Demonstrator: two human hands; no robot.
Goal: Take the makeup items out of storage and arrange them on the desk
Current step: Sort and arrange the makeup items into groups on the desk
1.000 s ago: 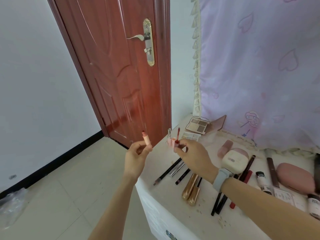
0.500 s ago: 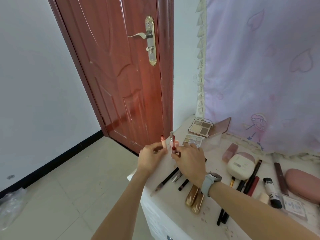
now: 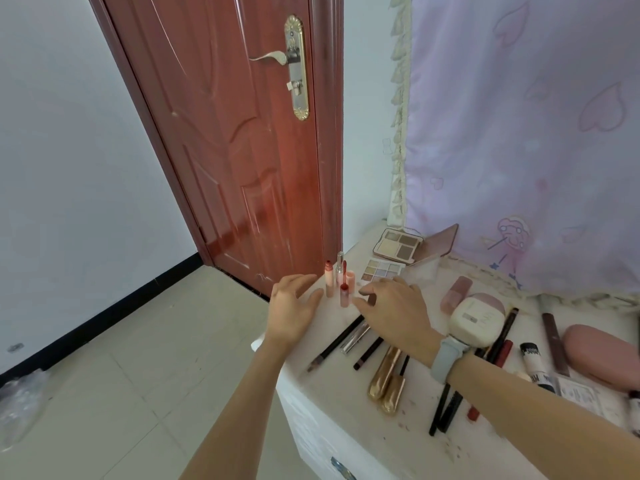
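Left hand [image 3: 294, 303]: fingers loosely spread, holding nothing, just left of the upright lip-gloss tubes. Right hand [image 3: 394, 310]: fingers relaxed and apart, also empty, just right of the same cluster. Neither hand appears to touch a tube, though contact at the right fingertips cannot be fully ruled out.

Task items: peach tube [image 3: 329, 284] stands nearest the left fingers; red-capped tube [image 3: 344, 296] stands between the two hands; a clear tube [image 3: 340, 268] and a pink cap [image 3: 350, 279] sit just beyond it. All are upright on the desk [image 3: 346, 424], close together.

Risks (judgement): the tubes are tall and narrow, so a brushing finger from either side could topple one into its neighbours. The group stands near the desk's left edge, just past the left palm; a tipped tube could roll off to the floor [image 3: 138, 358].

Room: under the right wrist lie a black pencil [image 3: 334, 342], a silver tube [image 3: 355, 337] and gold tubes [image 3: 386, 386], so pulling straight back low risks dragging them. Beyond the fingertips an eyeshadow palette [image 3: 382, 270] limits forward space. Lifting upward looks clearest.
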